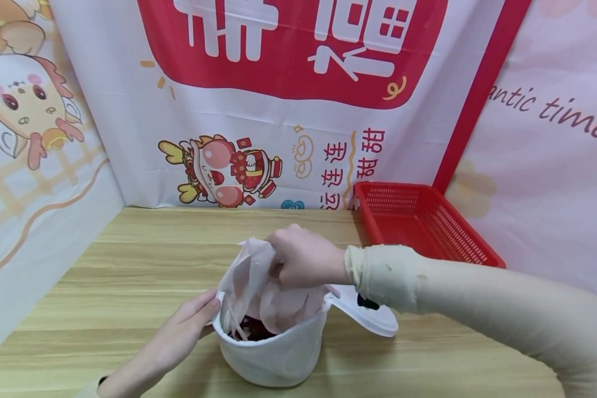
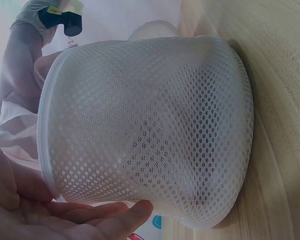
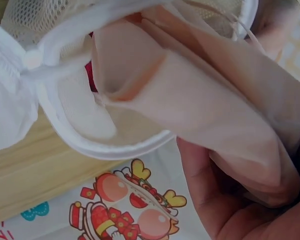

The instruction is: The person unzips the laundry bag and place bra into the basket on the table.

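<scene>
A white mesh laundry bag [image 1: 278, 359], round and upright, stands at the table's front with its zip lid [image 1: 378, 320] folded back to the right. My left hand [image 1: 184, 331] holds the bag's rim on the left, its fingers along the outer mesh [image 2: 140, 115]. Above the opening my right hand [image 1: 305, 257] grips a thin pale pink cloth garment [image 3: 200, 105]. Part of this garment rises over the rim while its lower part is still inside the bag. Something dark red [image 1: 254, 327] lies deeper in the bag, mostly covered; its kind cannot be made out.
A red plastic basket [image 1: 477, 243] with slotted walls sits at the back right of the wooden table [image 1: 154, 254]. Printed cloth hangings [image 1: 258, 110] stand behind the table and along both sides.
</scene>
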The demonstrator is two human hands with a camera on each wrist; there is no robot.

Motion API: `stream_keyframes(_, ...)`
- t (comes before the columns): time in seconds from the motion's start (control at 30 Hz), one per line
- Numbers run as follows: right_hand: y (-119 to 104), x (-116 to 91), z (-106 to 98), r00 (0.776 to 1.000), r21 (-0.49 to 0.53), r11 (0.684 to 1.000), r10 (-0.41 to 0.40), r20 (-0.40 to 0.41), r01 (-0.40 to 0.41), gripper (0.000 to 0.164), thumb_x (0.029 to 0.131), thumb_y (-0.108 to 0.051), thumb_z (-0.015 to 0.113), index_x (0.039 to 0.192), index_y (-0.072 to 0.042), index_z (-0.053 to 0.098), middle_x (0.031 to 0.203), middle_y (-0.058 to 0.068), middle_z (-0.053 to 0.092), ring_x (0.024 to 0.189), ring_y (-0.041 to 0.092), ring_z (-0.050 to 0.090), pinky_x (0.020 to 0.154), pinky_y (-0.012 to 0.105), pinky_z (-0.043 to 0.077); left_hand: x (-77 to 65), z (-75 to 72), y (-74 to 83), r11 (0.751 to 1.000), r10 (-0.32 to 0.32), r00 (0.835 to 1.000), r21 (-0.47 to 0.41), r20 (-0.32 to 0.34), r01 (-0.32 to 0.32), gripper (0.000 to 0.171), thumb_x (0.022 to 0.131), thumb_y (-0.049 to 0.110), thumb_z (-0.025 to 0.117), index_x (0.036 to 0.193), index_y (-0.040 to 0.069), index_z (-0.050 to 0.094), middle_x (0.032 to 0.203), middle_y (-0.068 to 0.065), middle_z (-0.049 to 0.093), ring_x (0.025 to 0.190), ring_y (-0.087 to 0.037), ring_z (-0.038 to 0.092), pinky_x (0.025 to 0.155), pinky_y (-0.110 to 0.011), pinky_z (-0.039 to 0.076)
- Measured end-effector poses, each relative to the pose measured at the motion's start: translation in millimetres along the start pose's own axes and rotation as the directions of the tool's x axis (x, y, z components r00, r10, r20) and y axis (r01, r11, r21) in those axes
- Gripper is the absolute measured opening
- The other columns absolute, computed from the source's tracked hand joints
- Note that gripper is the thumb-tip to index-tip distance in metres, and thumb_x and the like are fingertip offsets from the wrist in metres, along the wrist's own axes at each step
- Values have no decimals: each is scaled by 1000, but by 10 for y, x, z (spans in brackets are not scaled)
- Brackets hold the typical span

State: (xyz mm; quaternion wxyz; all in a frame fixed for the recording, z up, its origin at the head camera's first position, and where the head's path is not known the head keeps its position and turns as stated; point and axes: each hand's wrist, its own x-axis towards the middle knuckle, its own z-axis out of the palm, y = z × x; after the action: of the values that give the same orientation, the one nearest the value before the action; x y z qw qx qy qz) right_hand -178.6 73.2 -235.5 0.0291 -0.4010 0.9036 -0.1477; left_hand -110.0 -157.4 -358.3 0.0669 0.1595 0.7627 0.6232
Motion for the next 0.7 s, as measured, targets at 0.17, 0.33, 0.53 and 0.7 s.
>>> stream_keyframes(0.17, 14, -15, -108, 998, 12, 1000, -25, -53, 25, 23, 72, 2, 73, 88, -14, 69, 73, -7, 63, 64, 11, 55, 55, 23, 48, 3, -4, -8, 1000, 16, 1000, -2, 15, -16, 47, 108, 13, 31, 144, -17, 28, 145, -33, 37, 130, -43, 42, 101, -42, 44)
stream_keyframes(0.33, 43, -36, -237, 990, 28, 997, -65, -122, 69, 20, 76, 0, 74, 88, -15, 70, 72, -7, 63, 63, 11, 53, 54, 23, 46, 10, -10, -5, 1000, 19, 999, -16, 30, -19, 47, 108, 13, 30, 145, -16, 27, 146, -32, 37, 132, -42, 40, 102, -43, 42)
stream_keyframes(0.53, 71, -48, -387, 982, 15, 998, -63, -180, 67, 15, 71, -2, 77, 76, -10, 65, 67, -4, 59, 60, 14, 49, 52, 26, 44, 7, -9, 0, 1000, 11, 1000, -15, 24, -11, 47, 108, 13, 31, 145, -15, 29, 145, -30, 39, 131, -41, 41, 102, -42, 42)
stream_keyframes(0.7, 141, -50, -434, 979, 43, 998, -41, -198, 51, 15, 71, -4, 78, 78, -10, 66, 66, -4, 60, 60, 14, 48, 53, 27, 44, 2, -6, -2, 1000, 8, 1000, -12, 20, -8, 47, 108, 14, 31, 145, -15, 28, 146, -31, 37, 132, -41, 41, 102, -42, 42)
